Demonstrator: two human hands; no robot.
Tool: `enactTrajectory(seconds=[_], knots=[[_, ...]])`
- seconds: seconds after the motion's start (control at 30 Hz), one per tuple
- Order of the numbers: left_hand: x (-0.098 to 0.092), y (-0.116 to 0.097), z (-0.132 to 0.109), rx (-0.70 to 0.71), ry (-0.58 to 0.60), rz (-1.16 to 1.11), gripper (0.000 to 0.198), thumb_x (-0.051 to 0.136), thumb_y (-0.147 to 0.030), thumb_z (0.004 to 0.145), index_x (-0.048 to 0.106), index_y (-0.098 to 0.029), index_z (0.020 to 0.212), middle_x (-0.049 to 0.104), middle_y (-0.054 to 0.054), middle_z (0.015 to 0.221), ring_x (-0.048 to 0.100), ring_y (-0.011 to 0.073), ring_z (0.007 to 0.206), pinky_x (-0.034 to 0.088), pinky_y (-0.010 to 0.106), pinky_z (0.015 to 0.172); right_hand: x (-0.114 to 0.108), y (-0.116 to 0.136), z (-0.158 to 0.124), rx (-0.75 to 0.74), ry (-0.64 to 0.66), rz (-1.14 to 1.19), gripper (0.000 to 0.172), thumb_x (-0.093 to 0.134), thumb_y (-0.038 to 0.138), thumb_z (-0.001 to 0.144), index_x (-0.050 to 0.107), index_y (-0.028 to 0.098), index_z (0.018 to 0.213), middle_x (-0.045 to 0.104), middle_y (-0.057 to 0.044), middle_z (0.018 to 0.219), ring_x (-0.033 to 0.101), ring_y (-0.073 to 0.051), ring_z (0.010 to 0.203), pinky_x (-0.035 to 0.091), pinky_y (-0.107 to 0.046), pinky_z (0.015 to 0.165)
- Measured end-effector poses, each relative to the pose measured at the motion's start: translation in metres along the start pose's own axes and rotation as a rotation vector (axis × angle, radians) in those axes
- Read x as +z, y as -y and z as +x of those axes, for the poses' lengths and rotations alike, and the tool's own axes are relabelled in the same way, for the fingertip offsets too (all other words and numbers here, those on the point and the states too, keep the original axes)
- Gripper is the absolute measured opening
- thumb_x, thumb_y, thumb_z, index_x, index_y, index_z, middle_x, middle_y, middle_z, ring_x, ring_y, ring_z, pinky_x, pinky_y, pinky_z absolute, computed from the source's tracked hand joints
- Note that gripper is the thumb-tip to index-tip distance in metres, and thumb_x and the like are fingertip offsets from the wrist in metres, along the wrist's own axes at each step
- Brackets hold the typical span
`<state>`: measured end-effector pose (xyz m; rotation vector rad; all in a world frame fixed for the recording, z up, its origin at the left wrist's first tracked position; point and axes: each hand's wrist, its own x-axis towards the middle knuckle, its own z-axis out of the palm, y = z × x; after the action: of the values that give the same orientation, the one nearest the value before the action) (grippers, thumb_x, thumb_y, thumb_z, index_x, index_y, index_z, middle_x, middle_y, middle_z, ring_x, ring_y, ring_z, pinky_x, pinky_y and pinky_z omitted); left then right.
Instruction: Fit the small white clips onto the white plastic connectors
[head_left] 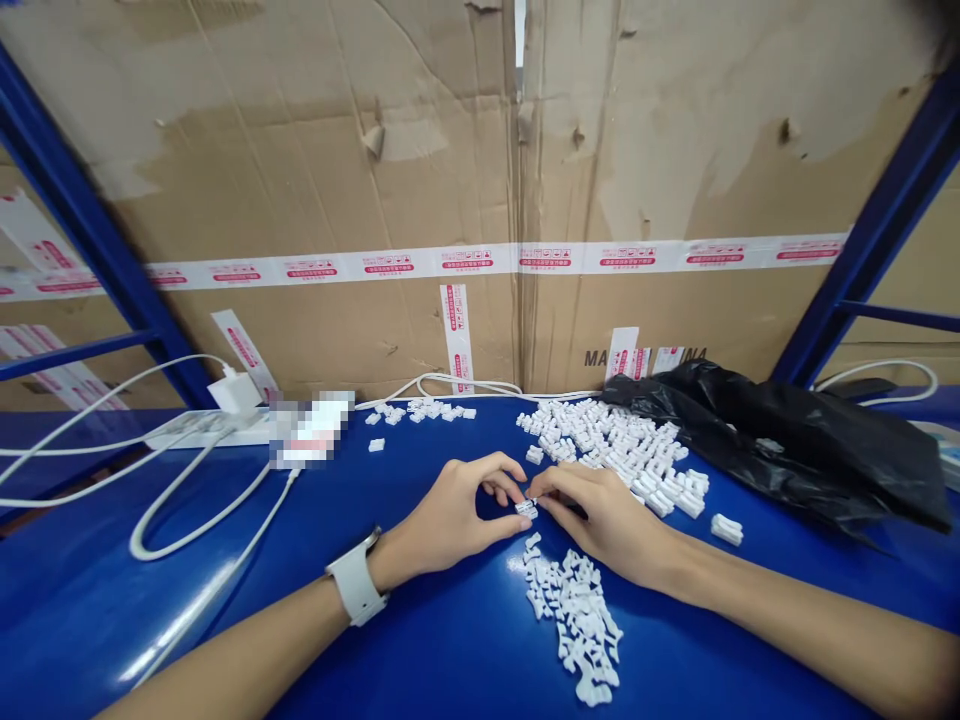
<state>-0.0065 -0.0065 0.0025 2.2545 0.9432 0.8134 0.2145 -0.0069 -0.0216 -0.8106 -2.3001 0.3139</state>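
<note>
My left hand [465, 510] grips a small white plastic block [527, 509] with dark gaps in it, between thumb and fingertips. On the block's right side, my right hand [592, 505] is closed in a pinch at its edge. Whatever those right fingertips hold is hidden. Just below both hands lies a pile of small white bone-shaped plastic pieces [589, 620]. Behind my right hand spreads a large heap of white plastic blocks [600, 435]. One block [727, 529] lies apart to the right.
At the back left are a few more white blocks [427, 410]. Further left, a power strip [202, 428] with a charger [238, 393] and white cables lies beside a pixelated object [311, 430]. A black plastic bag [795, 450] covers the right side. Cardboard [375, 180] stands behind the blue table [420, 660].
</note>
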Motion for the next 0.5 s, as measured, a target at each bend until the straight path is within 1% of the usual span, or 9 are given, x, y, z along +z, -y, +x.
enactTrajectory(seconds=[0.13,0.3,0.5], knots=[[0.0029,-0.0009,-0.0023,0.012,0.022,0.003,0.032,0.076,-0.025,0.079,0.061,-0.022,0.106,0.074,-0.003,0.091,0.065,0.0136,0.080,0.050,0.029,0.083,0.0003,0.0006,-0.0015,-0.015,-0.002,-0.019,0.013,0.050,0.016,0.099,0.062,0.021,0.101,0.068,-0.003,0.091,0.063,-0.016,0.080,0.050,-0.030,0.074],[0.0049,-0.0023,-0.0049,0.028,0.002,0.007,0.039,0.077,-0.025,0.078,0.059,-0.022,0.112,0.073,-0.003,0.092,0.066,0.0134,0.083,0.051,0.028,0.082,-0.0011,0.0030,-0.0004,-0.056,-0.010,0.023,0.012,0.053,0.016,0.099,0.061,0.021,0.105,0.071,-0.002,0.095,0.065,-0.015,0.082,0.051,-0.031,0.078],[0.0046,-0.0040,-0.0036,0.011,-0.005,0.000,0.040,0.078,-0.026,0.077,0.061,-0.021,0.113,0.071,-0.002,0.087,0.067,0.0137,0.082,0.053,0.027,0.081,0.0010,0.0023,0.0010,-0.055,0.001,-0.034,0.010,0.053,0.016,0.099,0.063,0.019,0.101,0.071,-0.004,0.091,0.066,-0.017,0.080,0.051,-0.032,0.075]])
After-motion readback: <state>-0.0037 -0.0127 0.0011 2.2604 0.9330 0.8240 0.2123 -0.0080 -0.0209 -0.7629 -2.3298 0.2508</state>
